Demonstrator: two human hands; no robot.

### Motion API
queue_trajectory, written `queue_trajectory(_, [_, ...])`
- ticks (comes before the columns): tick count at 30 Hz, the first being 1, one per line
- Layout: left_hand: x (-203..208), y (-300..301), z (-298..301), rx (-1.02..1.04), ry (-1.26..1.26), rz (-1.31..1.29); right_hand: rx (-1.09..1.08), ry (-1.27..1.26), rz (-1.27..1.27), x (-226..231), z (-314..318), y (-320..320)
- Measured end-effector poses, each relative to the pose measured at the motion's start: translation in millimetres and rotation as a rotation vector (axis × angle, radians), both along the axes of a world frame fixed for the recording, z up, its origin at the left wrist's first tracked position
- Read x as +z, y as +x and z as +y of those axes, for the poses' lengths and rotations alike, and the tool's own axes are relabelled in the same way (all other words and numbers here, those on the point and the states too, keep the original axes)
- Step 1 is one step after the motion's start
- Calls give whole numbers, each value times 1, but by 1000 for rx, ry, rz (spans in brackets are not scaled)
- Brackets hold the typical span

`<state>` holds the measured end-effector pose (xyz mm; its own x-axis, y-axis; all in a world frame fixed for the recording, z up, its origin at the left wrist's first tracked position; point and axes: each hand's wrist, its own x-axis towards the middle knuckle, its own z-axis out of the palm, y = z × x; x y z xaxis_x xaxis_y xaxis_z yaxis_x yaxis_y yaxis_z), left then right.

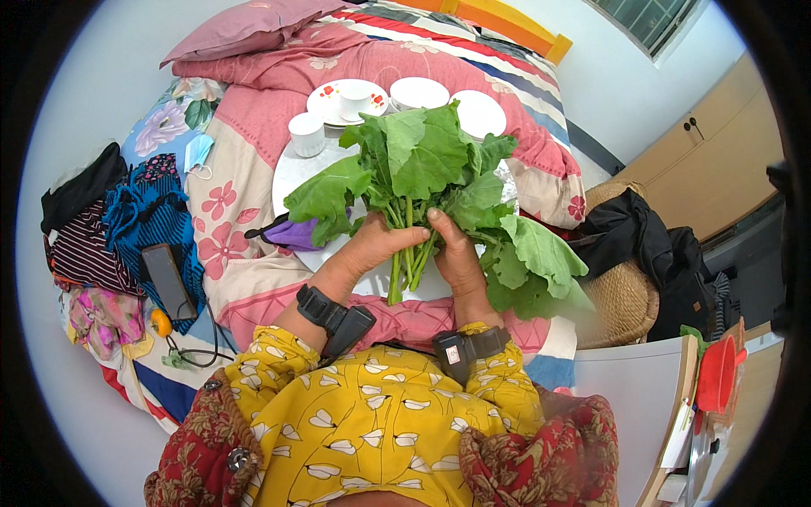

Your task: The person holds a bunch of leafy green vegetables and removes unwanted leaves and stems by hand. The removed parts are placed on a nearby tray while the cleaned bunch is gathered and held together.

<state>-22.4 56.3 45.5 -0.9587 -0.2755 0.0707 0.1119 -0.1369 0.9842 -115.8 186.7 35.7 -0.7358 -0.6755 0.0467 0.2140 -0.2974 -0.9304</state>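
Note:
A bunch of leafy greens (427, 152) with broad leaves and pale green stems stands upright between my hands. My left hand (380, 243) is closed round the stems from the left, its thumb across the front. My right hand (456, 253) grips the same stems from the right, thumb pointing up. More leaves (536, 266) spread low beside my right wrist; whether they belong to the same bunch I cannot tell. Beneath is a round whitish tray or tabletop (289, 182), mostly hidden by leaves. A purple item with a dark edge (291, 234) lies left of the stems.
Behind the leaves stand a white cup (306, 135), a flowered plate (321, 106) carrying a small cup (355, 103), a white bowl (420, 91) and a white plate (480, 115). Clothes (93, 245) and a phone (168, 280) lie left. A woven basket (621, 296) stands right.

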Motion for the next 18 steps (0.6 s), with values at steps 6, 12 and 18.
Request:
queue_trajectory(6, [6,1,1,-3,-13,-8,-3,8,-1,-3,0,-2])
queue_trajectory(12, [4,3,1,-54,-100,38,10,-64,-79,1,-1,1])
queue_trajectory(18, [0,1,0,-52,-74,32,13,-21,3,4,-1,1])
